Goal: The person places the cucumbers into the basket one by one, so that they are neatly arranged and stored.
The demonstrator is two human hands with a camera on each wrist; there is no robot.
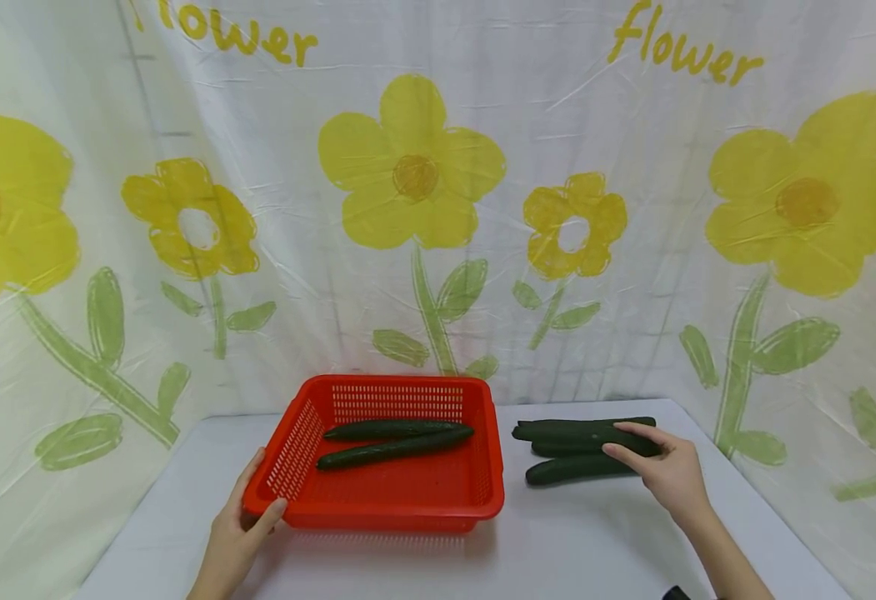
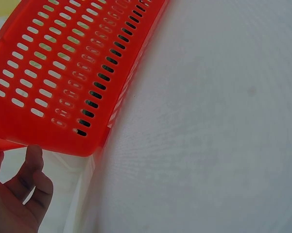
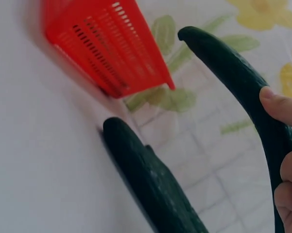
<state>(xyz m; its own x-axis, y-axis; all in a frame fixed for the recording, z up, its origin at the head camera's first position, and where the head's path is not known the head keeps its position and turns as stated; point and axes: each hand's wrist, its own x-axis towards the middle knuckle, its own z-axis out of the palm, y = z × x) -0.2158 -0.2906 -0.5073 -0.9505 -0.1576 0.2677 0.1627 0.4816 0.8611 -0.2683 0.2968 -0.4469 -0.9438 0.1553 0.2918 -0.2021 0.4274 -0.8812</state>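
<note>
A red plastic basket (image 1: 499, 475) with slotted walls has two dark green cucumbers (image 1: 400, 447) inside, lying at a slight angle to each other. My left hand (image 1: 235, 529) grips the basket's rim at the near left corner, thumb on the front side; the left wrist view shows its fingers (image 2: 35, 158) curled at the corner. To the right of the basket, my right hand (image 1: 670, 471) holds a cucumber (image 3: 228, 70) between thumb and fingers. In the right wrist view this cucumber appears raised above other cucumbers (image 3: 136, 165) on the table.
The white table (image 1: 558, 550) stands before a translucent curtain (image 1: 618, 108) printed with yellow flowers. Loose cucumbers (image 1: 568, 471) lie beneath and beside the held one, right of the basket. A small black object (image 1: 676, 593) shows at the bottom edge near the right forearm.
</note>
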